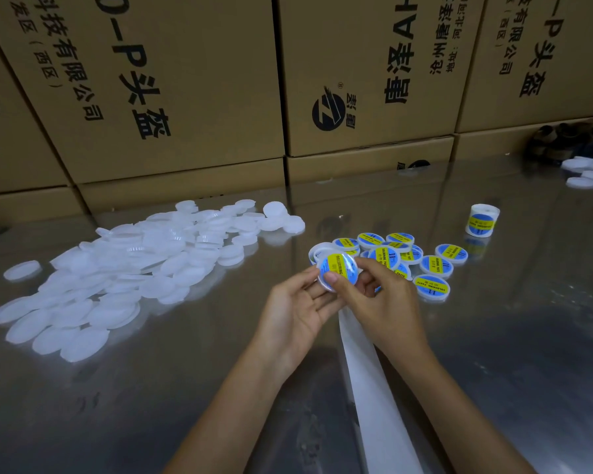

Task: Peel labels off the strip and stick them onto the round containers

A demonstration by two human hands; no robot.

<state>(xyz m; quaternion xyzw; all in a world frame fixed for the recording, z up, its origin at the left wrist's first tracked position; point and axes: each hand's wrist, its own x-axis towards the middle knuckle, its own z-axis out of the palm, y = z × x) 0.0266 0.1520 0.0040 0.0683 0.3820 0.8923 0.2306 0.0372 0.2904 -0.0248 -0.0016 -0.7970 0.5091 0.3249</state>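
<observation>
A round white container [339,268] with a blue and yellow label on its face is held between both hands above the table. My left hand [298,306] cradles it from below and the left, fingers curled at its rim. My right hand [380,299] grips its right side, thumb pressed on the label's lower edge. A white backing strip [367,381] runs from under my hands toward the near edge. Several labelled containers [432,265] lie just behind my right hand. A large heap of plain white containers [134,265] covers the left of the table.
A roll of labels [481,220] stands upright at the right rear. Cardboard boxes [192,97] wall off the back of the shiny metal table [185,405]. More white containers [589,172] and dark objects [562,138] sit at the far right.
</observation>
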